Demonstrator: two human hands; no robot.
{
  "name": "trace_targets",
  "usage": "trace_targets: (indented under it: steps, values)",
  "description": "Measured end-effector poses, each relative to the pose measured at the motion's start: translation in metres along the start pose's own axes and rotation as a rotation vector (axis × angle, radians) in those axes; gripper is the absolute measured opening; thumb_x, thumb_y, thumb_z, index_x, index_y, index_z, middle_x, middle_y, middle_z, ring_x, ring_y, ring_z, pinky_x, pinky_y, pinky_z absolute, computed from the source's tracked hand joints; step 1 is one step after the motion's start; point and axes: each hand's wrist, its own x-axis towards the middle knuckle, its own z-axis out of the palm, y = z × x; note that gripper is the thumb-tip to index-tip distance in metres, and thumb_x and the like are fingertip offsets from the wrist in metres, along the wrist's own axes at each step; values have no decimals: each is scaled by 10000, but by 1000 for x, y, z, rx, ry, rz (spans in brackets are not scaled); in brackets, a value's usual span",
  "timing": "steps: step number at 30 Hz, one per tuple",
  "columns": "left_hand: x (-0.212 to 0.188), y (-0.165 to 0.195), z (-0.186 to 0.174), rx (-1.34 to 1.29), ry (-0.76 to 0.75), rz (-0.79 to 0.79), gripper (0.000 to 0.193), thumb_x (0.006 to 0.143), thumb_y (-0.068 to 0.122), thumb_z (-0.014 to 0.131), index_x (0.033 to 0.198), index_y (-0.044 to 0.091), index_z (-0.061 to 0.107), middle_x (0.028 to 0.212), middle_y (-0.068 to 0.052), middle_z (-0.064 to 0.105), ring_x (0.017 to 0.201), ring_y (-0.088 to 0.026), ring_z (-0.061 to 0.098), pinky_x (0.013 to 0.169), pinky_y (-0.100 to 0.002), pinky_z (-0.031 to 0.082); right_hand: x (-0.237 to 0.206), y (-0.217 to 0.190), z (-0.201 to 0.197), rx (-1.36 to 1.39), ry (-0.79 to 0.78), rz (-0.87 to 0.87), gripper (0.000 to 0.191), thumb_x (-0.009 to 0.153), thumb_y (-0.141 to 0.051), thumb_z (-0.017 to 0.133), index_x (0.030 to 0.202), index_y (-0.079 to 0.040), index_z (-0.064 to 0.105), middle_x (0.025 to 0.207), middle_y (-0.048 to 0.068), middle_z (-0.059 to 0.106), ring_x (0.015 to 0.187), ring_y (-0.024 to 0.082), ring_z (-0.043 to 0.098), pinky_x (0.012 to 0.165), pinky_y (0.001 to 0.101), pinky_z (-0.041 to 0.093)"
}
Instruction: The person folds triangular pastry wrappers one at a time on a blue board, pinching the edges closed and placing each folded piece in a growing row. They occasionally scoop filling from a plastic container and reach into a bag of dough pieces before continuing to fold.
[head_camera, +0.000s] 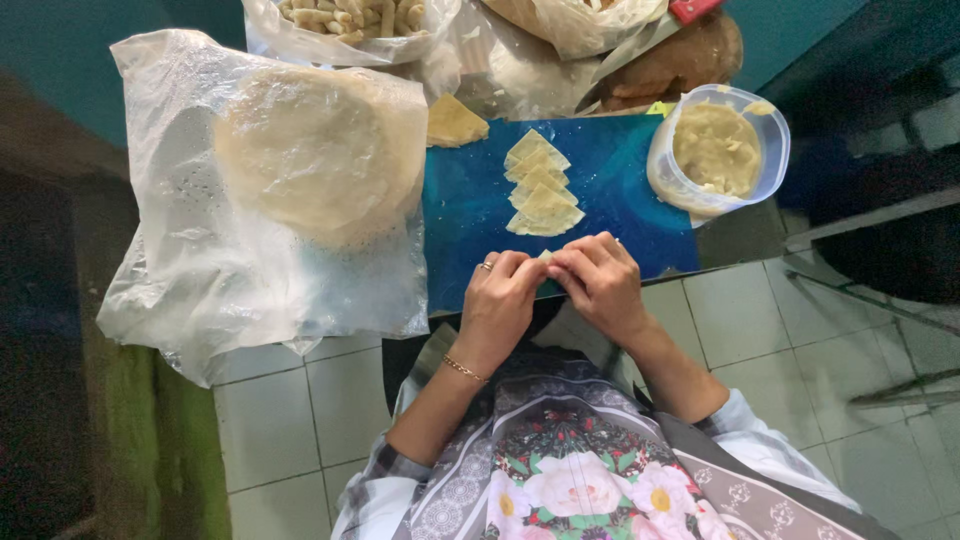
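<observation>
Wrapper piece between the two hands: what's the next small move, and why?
Probably finish the roll with the fingertips, then set it aside. The left hand and right hand both pinch one small wrapper piece at the near edge of the blue board. A row of cut triangles lies just beyond, and the tub of filling stands to the right.

The left hand (500, 295) and right hand (598, 280) are closing over a pale wrapper piece (545, 256), hiding nearly all of it. Up top, the bag of rolled pieces (350, 25) is running off the edge, and so is a red-handled tool (695, 9), too cropped to identify.
</observation>
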Motion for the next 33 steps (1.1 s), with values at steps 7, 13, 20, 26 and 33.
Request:
trace_targets:
  steps: [7, 13, 20, 26, 33]
  values:
    - [2, 0, 3, 99, 35, -76, 45, 884, 176, 734, 880, 143, 703, 911, -45, 596, 875, -267, 587, 726, -403, 467, 3, 3, -7, 103, -36, 64, 162, 843, -174, 843, 966, -145, 741, 959, 21, 675, 880, 236, 618, 762, 370, 515]
    - [9, -6, 8, 166, -19, -106, 104, 913, 209, 725, 852, 133, 689, 884, -49, 594, 855, -272, 608, 705, -421, 466, 1, -8, -5, -84, 93, -111, 242, 844, -135, 828, 1075, -135, 754, 1004, 12, 691, 924, 235, 636, 803, 393, 473]
    - [12, -11, 1, -56, -17, -60, 106, 937, 168, 724, 970, 92, 658, 964, -78, 623, 879, -275, 632, 744, -395, 501, 2, 1, -1, -111, 22, -81, 208, 839, -135, 812, 1037, -175, 762, 1003, -34, 708, 925, 204, 624, 781, 387, 458]
    - [9, -11, 4, 14, 9, 3, 109, 934, 91, 693, 1025, 117, 638, 965, -69, 633, 893, -280, 642, 783, -392, 527, -2, -3, 2, -162, 45, -108, 272, 898, -175, 784, 1158, -112, 732, 1119, 17, 704, 1040, 240, 645, 877, 418, 483]
    - [11, -14, 6, -230, 118, -181, 136, 999, 90, 663, 1127, 62, 630, 936, -104, 674, 863, -285, 679, 753, -388, 545, 29, -8, -17, -53, -131, -120, 195, 912, -221, 794, 1087, -145, 756, 976, -7, 704, 964, 231, 667, 852, 430, 473]
